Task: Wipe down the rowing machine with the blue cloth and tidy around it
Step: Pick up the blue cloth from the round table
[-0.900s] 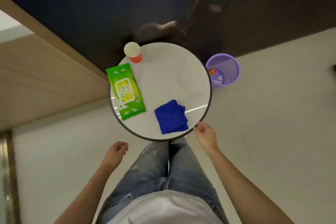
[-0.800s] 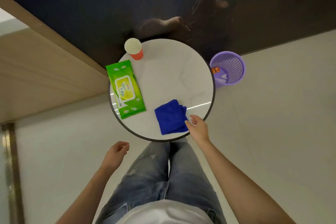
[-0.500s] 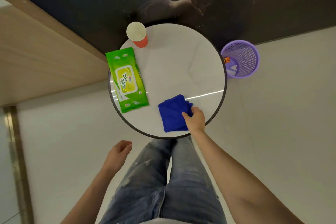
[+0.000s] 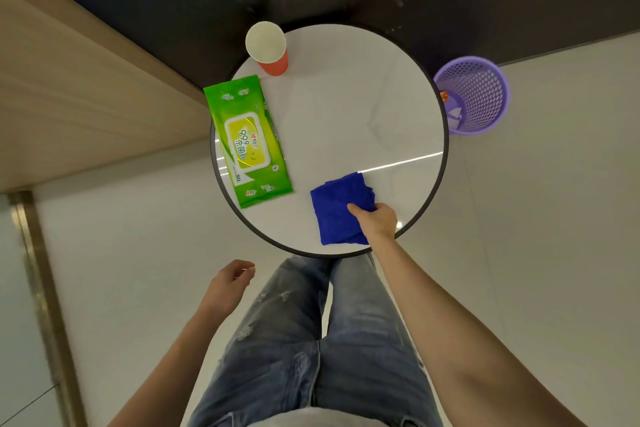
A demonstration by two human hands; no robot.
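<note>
A folded blue cloth (image 4: 337, 215) lies on the near part of a round white table (image 4: 346, 104), gripped at its right edge by the person's right hand (image 4: 377, 220). The thumb rests on top of the fabric and the fingers curl in at the cloth's far-right corner. Most of the cloth spreads flat to the left of that hand, just inside the table's dark rim (whether any part of it is raised off the tabletop cannot be told).

The left hand (image 4: 230, 282) hangs nearer the body and well to the left of the right hand, off the table and beside the person's jeans (image 4: 311, 340). Its fingers are loosely curled and it holds nothing.

Farther left of the gripping hand, past the cloth and apart from it, a green pack of wet wipes (image 4: 247, 140) lies flat with its label up, and its left edge reaches the table rim. Beyond the pack, at the far edge of the table, 1 orange paper cup (image 4: 266, 47) stands upright.

To the right of the hand and farther out, a purple mesh basket (image 4: 485, 87) sits on the pale floor just beside the table. It holds a few scraps.
</note>
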